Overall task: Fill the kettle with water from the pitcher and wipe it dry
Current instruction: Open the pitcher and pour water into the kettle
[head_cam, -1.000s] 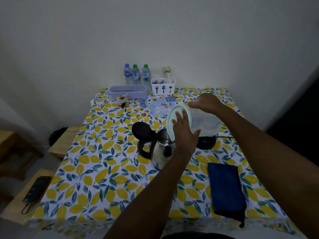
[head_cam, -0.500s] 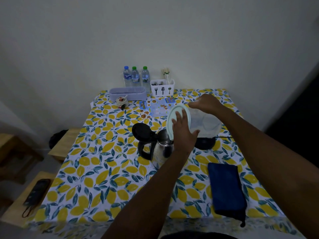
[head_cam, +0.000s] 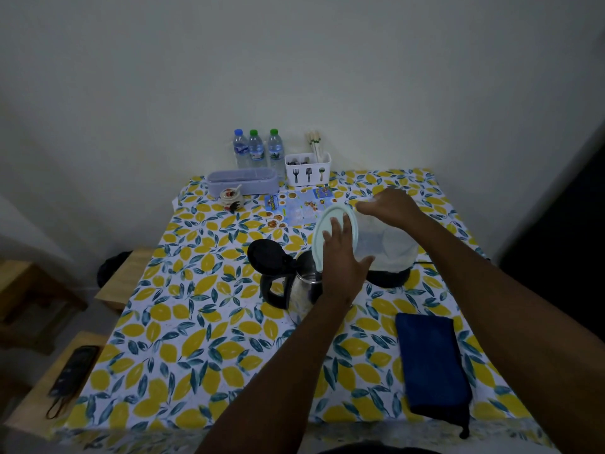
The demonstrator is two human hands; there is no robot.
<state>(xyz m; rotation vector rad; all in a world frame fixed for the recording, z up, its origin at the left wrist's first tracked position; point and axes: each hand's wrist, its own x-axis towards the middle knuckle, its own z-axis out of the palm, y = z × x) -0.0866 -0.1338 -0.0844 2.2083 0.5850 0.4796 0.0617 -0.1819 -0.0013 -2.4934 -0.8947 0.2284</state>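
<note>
Not much has changed vs half a sec ago tbh: pitcher (head_cam: 383, 247) is tipped over a bit further and the left hand (head_cam: 343, 257) has slid slightly up its lid, everything else is where it was.

Left hand is open, fingers (head_cam: 337, 229) spread flat and pressed against the pale round lid (head_cam: 330, 224), thumb sticking out to the right under the pitcher body. So it's pushing on the lid, not wrapped around anything. Right hand (head_cam: 389, 204) is over the top of the clear pitcher, fingers curled down on its upper side, gripping it afaict, though the far fingers are a bit blurry.

Pitcher is lying nearly sideways, lid end facing left, held right above the kettle (head_cam: 301, 283). Can't tell if water is actually coming out, too dark.

Kettle sits on the lemon-print tablecloth (head_cam: 196, 322), roughly mid table, black lid (head_cam: 266, 257) flipped open to the left, handle on the left too. Its black base (head_cam: 389, 278) is just behind/right, under the pitcher. Folded blue cloth (head_cam: 432, 362) lies near the front right, well apart from the kettle.
</note>
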